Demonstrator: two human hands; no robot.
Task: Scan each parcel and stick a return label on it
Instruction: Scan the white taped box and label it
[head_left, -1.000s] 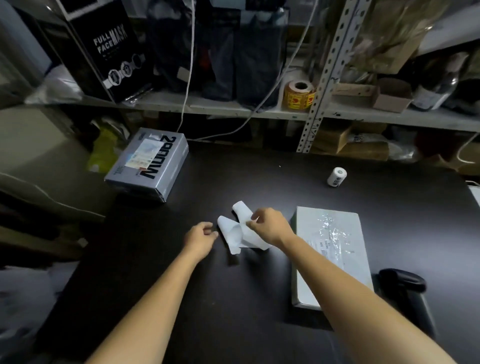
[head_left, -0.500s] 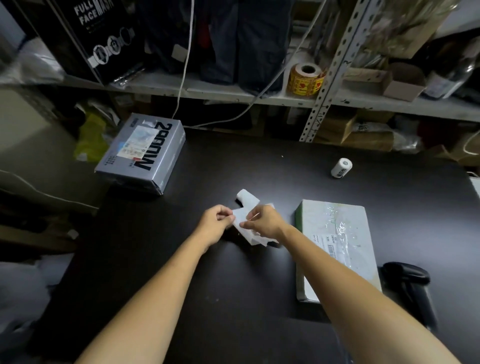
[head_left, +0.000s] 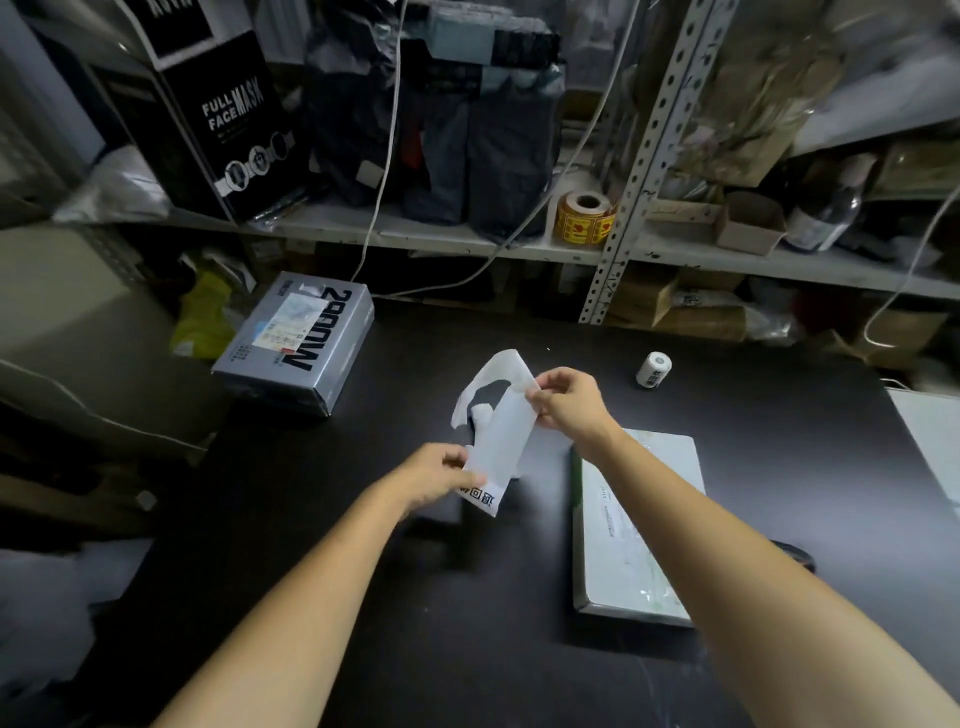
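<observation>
My left hand (head_left: 436, 478) pinches the lower end of a white paper label strip (head_left: 501, 441), my right hand (head_left: 569, 402) its upper edge, above the black tabletop (head_left: 467, 623) beside a flat pale plastic-wrapped parcel (head_left: 639, 530).

The left forearm (head_left: 311, 587) comes in from 7 o'clock, the right forearm (head_left: 727, 545) from 5 o'clock. The left hand (head_left: 436, 475) pinches the label strip's (head_left: 501, 436) near end (fingers curled); the right hand (head_left: 569, 402), at 1 o'clock from it, pinches the far end.
</observation>
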